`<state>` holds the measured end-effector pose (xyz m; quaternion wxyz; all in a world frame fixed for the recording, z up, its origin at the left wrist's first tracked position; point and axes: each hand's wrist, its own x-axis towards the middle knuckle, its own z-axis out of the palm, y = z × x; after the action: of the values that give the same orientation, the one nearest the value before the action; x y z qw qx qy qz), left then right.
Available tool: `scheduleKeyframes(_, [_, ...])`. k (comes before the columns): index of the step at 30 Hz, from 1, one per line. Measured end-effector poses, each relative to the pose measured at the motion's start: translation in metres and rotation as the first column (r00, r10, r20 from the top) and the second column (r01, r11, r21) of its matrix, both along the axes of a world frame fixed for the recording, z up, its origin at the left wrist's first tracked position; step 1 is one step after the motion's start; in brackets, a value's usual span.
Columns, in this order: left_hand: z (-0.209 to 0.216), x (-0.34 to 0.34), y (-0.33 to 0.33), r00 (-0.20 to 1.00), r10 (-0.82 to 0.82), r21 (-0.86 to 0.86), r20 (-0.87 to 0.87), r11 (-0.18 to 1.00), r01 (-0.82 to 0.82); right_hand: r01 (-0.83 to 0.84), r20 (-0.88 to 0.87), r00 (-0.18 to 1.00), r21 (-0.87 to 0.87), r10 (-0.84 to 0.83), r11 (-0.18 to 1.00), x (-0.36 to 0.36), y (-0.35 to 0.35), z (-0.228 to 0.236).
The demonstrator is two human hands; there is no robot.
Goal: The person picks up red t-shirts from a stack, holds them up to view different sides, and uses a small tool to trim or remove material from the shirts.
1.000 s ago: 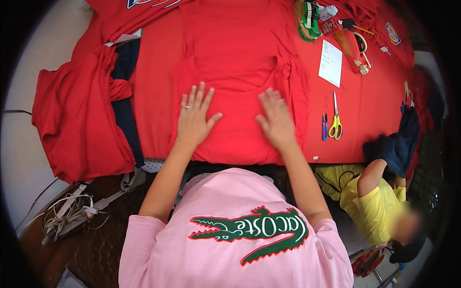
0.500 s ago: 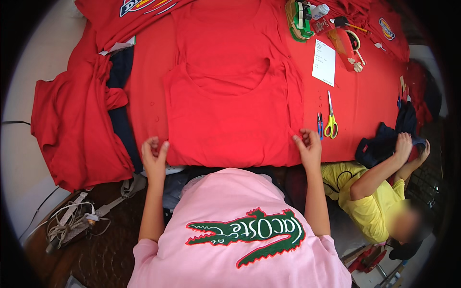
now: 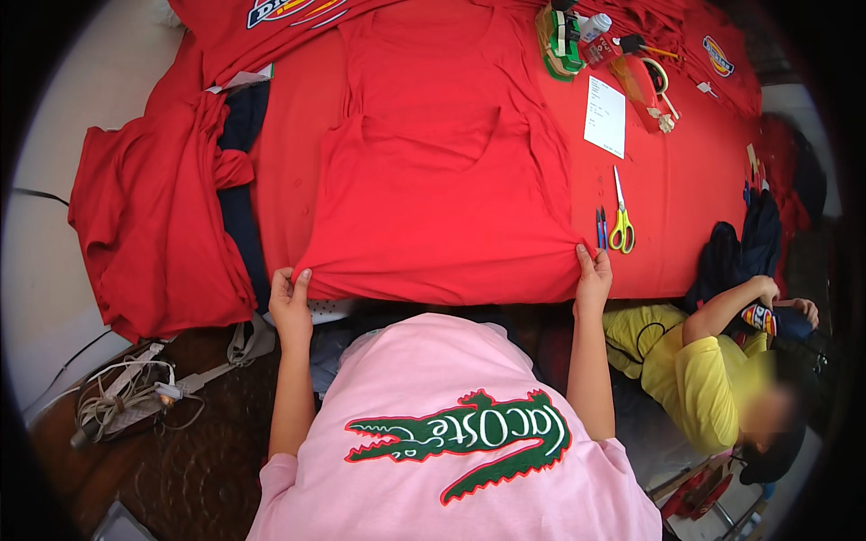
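Note:
A red sleeveless top (image 3: 442, 225) with a wide scoop neck lies spread in front of me, its lower edge along the table's near edge. My left hand (image 3: 290, 302) pinches its lower left corner between thumb and fingers. At the lower right corner, my right hand (image 3: 594, 278) grips the cloth the same way. The fabric is pulled taut between both hands, with creases running across. Beyond its neckline lies more red cloth (image 3: 424, 72), with a similar scooped edge.
Yellow-handled scissors (image 3: 621, 221) and small blue thread snips (image 3: 602, 227) lie right of the top. Behind them are a paper sheet (image 3: 604, 117), a red tape dispenser (image 3: 642, 90) and a green one (image 3: 561, 45). Red garments (image 3: 162, 234) hang at left. A co-worker in yellow (image 3: 690, 379) handles dark cloth at right.
Both hands have closed on the top's lower corners and moved slightly apart, stretching the cloth sideways. The co-worker's hands have lowered with the dark cloth. The view has shifted a little.

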<state>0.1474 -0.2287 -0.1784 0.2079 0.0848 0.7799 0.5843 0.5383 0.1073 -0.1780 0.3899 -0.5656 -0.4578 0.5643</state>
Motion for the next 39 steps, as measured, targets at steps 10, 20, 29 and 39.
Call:
scheduleKeyframes(10, [0.012, 0.013, -0.011, 0.916, -0.24, -0.128, 0.321, 0.947, 0.293, -0.03, 0.0, 1.0, -0.12, 0.03, 0.992, 0.012, -0.01, 0.0])
scheduleKeyframes(20, [0.177, -0.099, 0.016, 0.82, -0.54, 0.351, 0.189, 0.817, 0.457, -0.08, -0.32, 0.94, 0.129, 0.118, 0.988, -0.002, 0.053, 0.138])
scheduleKeyframes(29, [0.2, -0.184, 0.22, 0.945, -0.16, 0.291, -0.287, 0.925, 0.245, -0.109, 0.049, 0.993, 0.697, 0.104, 0.709, -0.144, 0.187, 0.177])
scheduleKeyframes(39, [0.05, 0.012, 0.091, 0.691, -0.691, -0.181, -0.211, 0.723, 0.667, -0.892, 0.616, 0.452, 0.319, 0.645, 0.321, -0.136, -0.079, 0.053])
